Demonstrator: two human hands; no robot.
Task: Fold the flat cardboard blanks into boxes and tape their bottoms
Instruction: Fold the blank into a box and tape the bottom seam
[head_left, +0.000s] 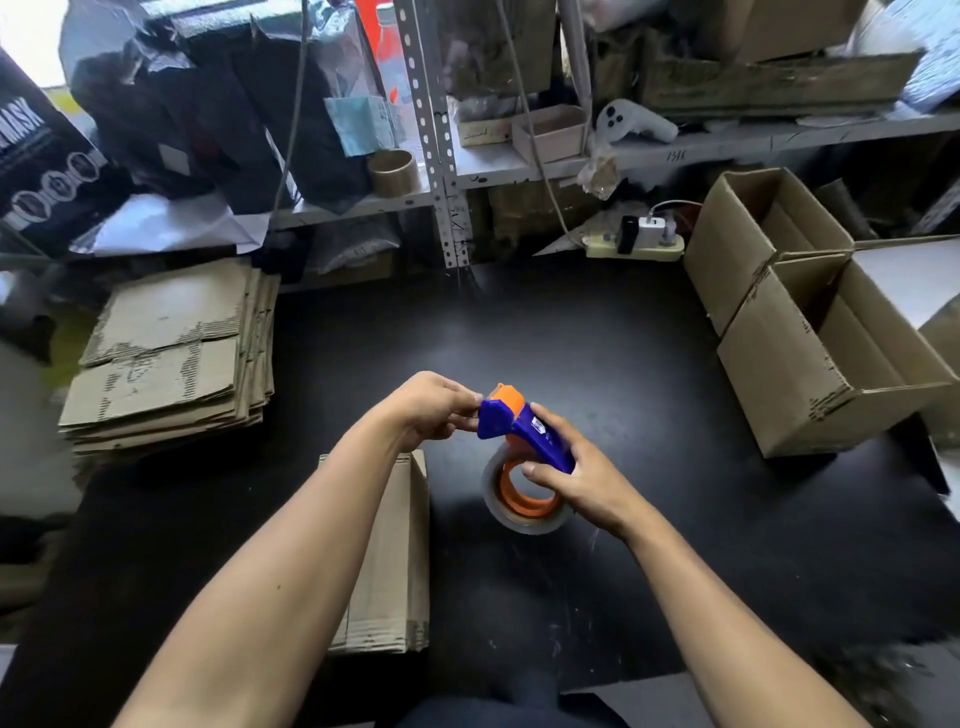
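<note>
A blue and orange plastic tape dispenser (524, 431) is held above the dark, matte worktable (597, 338), with a glossy roll of clear tape (524, 514) on its orange hub hanging below. The right hand (582, 480) grips the blue handle, fingers wrapped round it and the thumb lying across the roll's opening. The left hand (434, 408) has its fingertips curled and pinched at the dispenser's front end; what they pinch is too small to tell. Under the left forearm a flat cardboard blank (395, 561) lies on the table, its corrugated edges showing. A taller stack of flat blanks (171, 353), scuffed and with torn facing, sits at the left edge. At the right stand two folded boxes (810, 317), open-topped, touching each other, nothing visible inside. Behind, grey metal shelving (441, 156) holds dark bags, a brown tape roll (393, 171), a small open carton (551, 132) and a white power strip (636, 241).
</note>
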